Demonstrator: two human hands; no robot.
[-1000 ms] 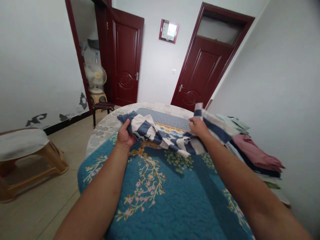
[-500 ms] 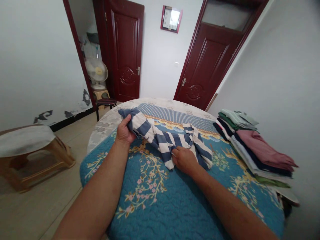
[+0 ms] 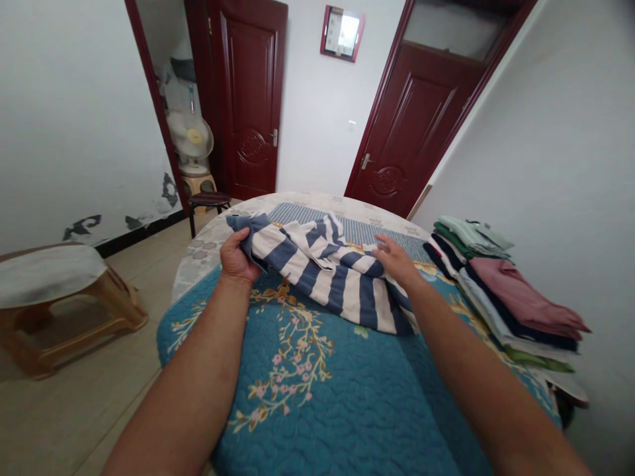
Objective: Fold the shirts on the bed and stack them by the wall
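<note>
Striped garment lying across a teal quilted cover

The left hand is gripping its plain blue end. The right hand is sitting at the opposite end; whether it is holding cloth, I cannot tell.

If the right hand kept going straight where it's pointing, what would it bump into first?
Probably the striped garment, whose cloth lies right by the fingertips of the right hand. Beyond is the striped border. The hand's height is unclear, so it might pass above both.
</note>
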